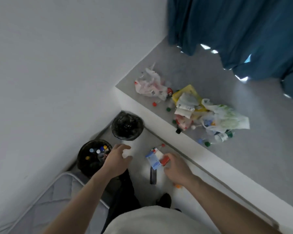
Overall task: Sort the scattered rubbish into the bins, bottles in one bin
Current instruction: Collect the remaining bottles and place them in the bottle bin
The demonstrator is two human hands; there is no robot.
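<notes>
Black liners fill both bins by the wall: the nearer bin (93,156) holds bottles, seen only as coloured caps, and the left hand (116,160) covers its right edge; the farther bin (127,126) shows nothing but dark plastic. That left hand hangs with fingers spread and loosely bent, gripping nothing. The right hand (174,168) curls round a red-and-white carton (162,158), with a blue packet (153,160) pressed against it — whether the fingers hold the packet too is hard to make out. A dark bottle (153,176) lies on the floor just below. Up on the grey ledge (243,141) sits the scattered rubbish (193,108) — crumpled bags, papers, loose caps, a clear bottle (221,137) half buried. Motion blur smears the small items.
</notes>
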